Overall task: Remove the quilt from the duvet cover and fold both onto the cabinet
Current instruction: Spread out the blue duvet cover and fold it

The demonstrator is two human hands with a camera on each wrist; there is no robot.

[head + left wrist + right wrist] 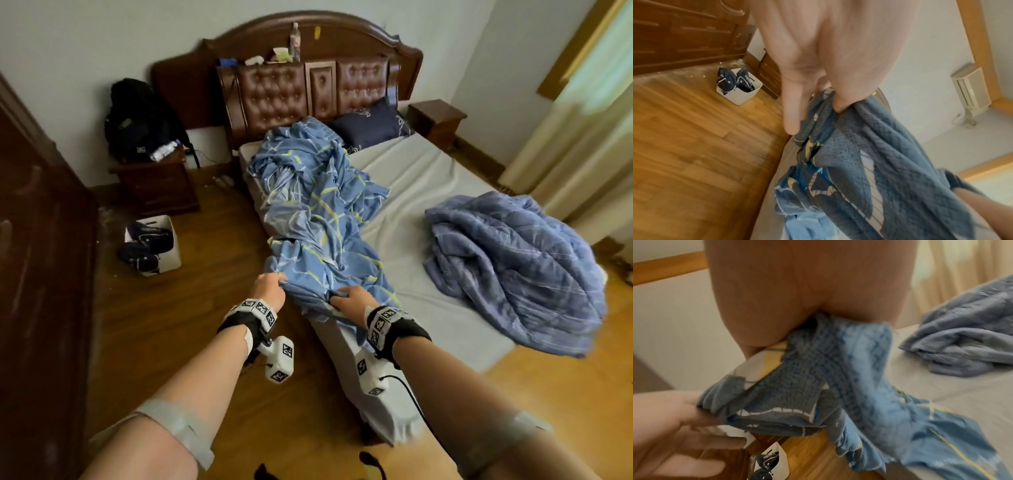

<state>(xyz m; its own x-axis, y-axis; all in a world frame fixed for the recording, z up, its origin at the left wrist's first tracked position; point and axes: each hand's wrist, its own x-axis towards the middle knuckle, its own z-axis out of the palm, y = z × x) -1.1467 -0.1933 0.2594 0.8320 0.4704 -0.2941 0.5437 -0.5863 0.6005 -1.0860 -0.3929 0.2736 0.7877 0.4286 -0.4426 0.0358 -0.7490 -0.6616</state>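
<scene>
Bedroom, bed (428,192) with bare sheet. Quilt (513,270) already out, heaped well right of both hands. Left hand (269,287) and right hand (349,301) each grip the duvet cover (315,205) edge. 2 folds left, I judge; cabinet placement pending.

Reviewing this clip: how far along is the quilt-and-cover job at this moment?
Done: the quilt lies bunched on the mattress, apart from the duvet cover, so removal looks complete. In hand: the left hand and right hand both grip the cover's near edge at the bed's corner. Left: neither piece is folded, and nothing sits on a cabinet yet.
</scene>
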